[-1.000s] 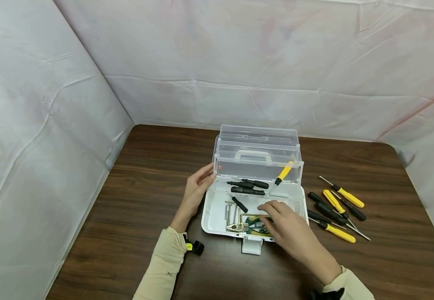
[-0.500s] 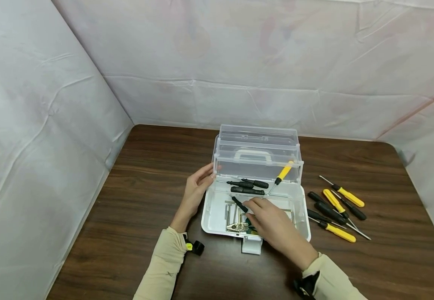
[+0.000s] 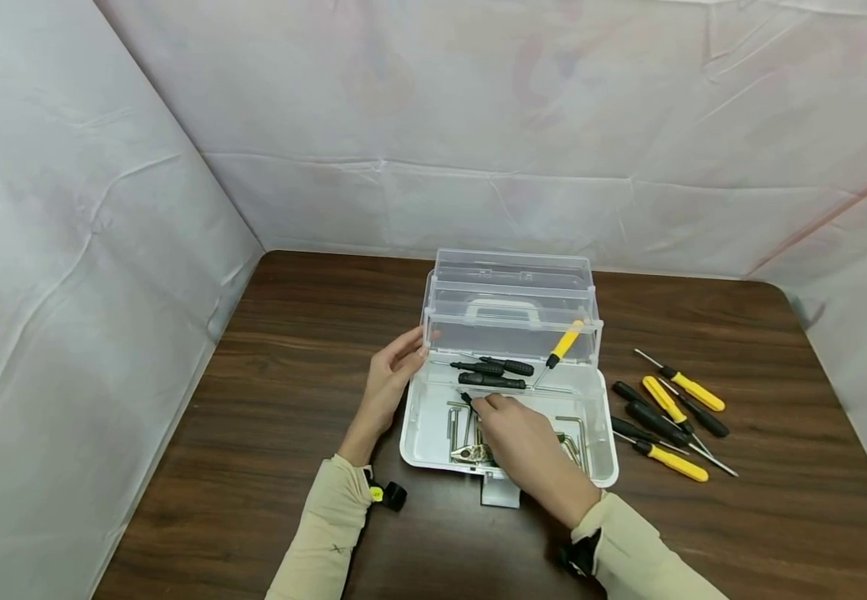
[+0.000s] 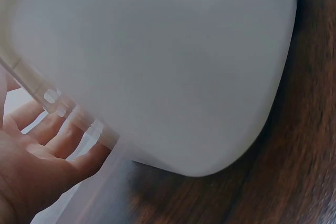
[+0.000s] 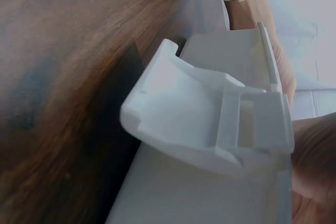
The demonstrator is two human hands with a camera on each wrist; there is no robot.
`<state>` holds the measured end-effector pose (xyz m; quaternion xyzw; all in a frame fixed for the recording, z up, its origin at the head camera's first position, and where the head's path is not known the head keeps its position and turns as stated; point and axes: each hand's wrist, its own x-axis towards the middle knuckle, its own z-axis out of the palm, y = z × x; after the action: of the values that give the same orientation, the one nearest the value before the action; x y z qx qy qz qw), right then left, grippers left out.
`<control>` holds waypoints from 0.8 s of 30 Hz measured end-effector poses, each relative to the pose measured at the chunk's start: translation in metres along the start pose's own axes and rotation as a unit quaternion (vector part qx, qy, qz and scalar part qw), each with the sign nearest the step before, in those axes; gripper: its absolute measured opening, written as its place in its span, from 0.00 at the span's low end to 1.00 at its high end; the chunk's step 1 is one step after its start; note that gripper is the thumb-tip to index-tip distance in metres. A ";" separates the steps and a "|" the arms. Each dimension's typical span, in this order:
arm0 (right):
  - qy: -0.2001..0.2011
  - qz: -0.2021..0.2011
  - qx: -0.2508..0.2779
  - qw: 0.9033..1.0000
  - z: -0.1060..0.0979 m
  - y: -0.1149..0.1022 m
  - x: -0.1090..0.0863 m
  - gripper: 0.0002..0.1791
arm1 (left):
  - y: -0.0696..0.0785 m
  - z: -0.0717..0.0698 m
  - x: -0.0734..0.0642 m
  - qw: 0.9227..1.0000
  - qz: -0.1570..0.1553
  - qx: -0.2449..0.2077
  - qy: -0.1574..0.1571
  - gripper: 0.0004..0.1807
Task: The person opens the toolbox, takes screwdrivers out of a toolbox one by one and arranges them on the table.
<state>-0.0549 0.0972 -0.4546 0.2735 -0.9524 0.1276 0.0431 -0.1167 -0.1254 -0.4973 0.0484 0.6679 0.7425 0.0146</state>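
A white toolbox (image 3: 420, 442) with a clear lid (image 3: 512, 289) raised at the back stands on the table. At the lid's left edge, my left hand (image 3: 387, 392) holds on, its fingers behind the clear plastic in the left wrist view. My right hand (image 3: 523, 442) reaches into the box and pinches a small black screwdriver (image 3: 467, 398), most of which it hides. Under and beside that hand lie pliers (image 3: 469, 453) and several hex keys (image 3: 453, 423). Farther back in the box are black screwdrivers (image 3: 491, 381) and a leaning yellow-handled screwdriver (image 3: 568, 340).
Several loose screwdrivers with yellow (image 3: 678, 462) and black handles (image 3: 657, 421) lie on the brown table (image 3: 306, 333) right of the toolbox. The box's front latch (image 3: 501, 492) hangs down. White cloth walls (image 3: 403, 125) surround the back and sides.
My right hand has moved left across the toolbox, from over the pliers to the small black screwdriver, uncovering the hex keys on the right. My left hand stays at the lid.
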 end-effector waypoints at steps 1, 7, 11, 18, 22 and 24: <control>-0.004 0.004 -0.007 1.000 0.001 -0.001 0.001 0.11 | 0.000 0.000 0.000 1.000 0.000 -0.001 0.000 0.25; -0.032 0.018 -0.024 0.999 0.005 -0.007 0.009 0.06 | -0.002 -0.001 0.000 1.000 0.005 -0.006 0.002 0.24; -0.059 0.027 -0.023 0.998 0.008 -0.010 0.013 0.12 | -0.003 -0.001 0.000 1.000 0.004 -0.004 0.005 0.25; -0.071 0.031 -0.022 0.997 0.010 -0.015 0.018 0.16 | -0.002 -0.001 0.000 1.000 0.005 0.000 0.003 0.25; -0.067 0.031 -0.026 0.997 0.011 -0.017 0.020 0.16 | -0.002 0.000 0.000 1.000 0.003 -0.001 0.003 0.25; -0.068 0.032 -0.029 0.997 0.012 -0.017 0.020 0.16 | -0.002 0.000 0.000 1.000 0.002 -0.001 0.003 0.25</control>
<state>-0.0626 0.0698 -0.4588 0.2492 -0.9648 0.0824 -0.0180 -0.1168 -0.1253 -0.4993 0.0474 0.6673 0.7432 0.0116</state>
